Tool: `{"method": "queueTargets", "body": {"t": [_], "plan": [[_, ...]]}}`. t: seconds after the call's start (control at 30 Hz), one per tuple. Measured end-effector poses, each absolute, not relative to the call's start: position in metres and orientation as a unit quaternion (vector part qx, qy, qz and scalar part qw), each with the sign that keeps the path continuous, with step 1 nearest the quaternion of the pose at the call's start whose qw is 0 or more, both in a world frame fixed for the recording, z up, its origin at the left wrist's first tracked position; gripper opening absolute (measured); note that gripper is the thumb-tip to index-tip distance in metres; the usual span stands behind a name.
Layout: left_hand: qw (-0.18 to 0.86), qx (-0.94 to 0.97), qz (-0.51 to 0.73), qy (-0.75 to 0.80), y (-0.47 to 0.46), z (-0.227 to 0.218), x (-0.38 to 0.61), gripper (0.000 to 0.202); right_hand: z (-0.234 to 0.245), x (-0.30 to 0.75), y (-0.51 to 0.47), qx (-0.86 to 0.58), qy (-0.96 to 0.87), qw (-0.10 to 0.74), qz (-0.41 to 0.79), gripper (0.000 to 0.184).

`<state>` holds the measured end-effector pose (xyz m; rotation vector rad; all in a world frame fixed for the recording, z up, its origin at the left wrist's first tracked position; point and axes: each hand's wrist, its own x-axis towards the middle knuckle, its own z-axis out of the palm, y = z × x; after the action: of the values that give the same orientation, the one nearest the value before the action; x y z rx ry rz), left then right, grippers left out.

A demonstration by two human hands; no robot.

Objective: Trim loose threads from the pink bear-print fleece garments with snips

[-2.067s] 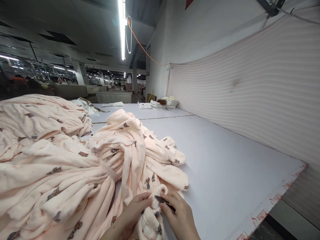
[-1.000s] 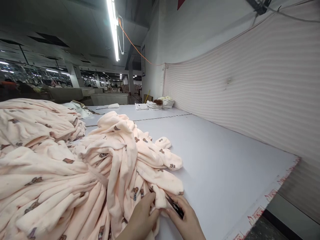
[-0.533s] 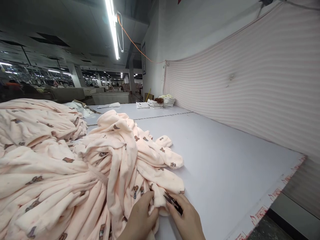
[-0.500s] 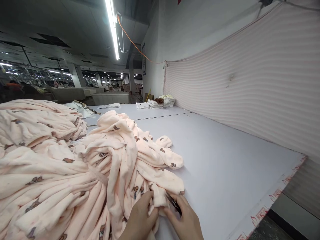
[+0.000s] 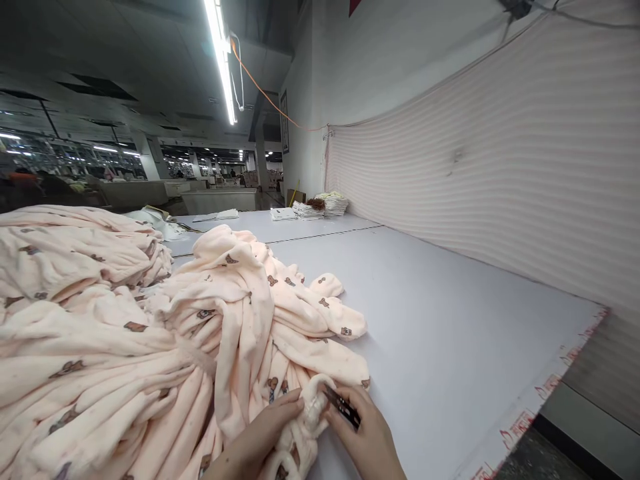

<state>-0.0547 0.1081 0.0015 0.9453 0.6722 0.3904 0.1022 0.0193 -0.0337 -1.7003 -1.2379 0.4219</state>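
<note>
Long white table (image 5: 450, 313) runs away toward 12 o'clock, with a striped cloth (image 5: 500, 160) hung along the wall from 1 to 3 o'clock and low stacks of white sheets (image 5: 320, 205) at the far end. A heap of pink bear-print garments (image 5: 125, 333) fills the side from 8 to 11 o'clock.

At 6 o'clock, both hands meet on a rolled edge (image 5: 313, 400) pulled out of the heap. The left hand (image 5: 255, 440) is closed around the cloth just below it, thumb on top, bunching it up. The right hand (image 5: 367, 443) pinches a small pair of dark snips (image 5: 343, 407) between thumb and fingers. The snips' long axis runs from 4 o'clock to 10 o'clock, tips toward the rolled edge. That edge lies just at 10 o'clock of the right hand and 2 o'clock of the left. The tips seem to touch it. Whether the blades are parted I cannot tell.
</note>
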Motion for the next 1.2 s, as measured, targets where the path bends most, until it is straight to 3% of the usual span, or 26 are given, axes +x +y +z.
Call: {"method": "queueTargets", "body": {"t": [0.23,0.8,1.2], "plan": [[0.849,0.368,0.195,0.325,0.112,-0.006,-0.058,0.034,-0.026,0.097,0.012,-0.709,-0.531,0.422,0.194,0.026],[0.823,0.397,0.211,0.348,0.108,-0.004,-0.058,0.024,-0.033,0.096,0.012,-0.698,-0.527,0.442,0.198,0.022],[0.789,0.455,0.206,0.359,0.112,-0.008,-0.057,0.033,-0.042,0.097,0.024,-0.670,-0.500,0.510,0.203,0.021]]}}
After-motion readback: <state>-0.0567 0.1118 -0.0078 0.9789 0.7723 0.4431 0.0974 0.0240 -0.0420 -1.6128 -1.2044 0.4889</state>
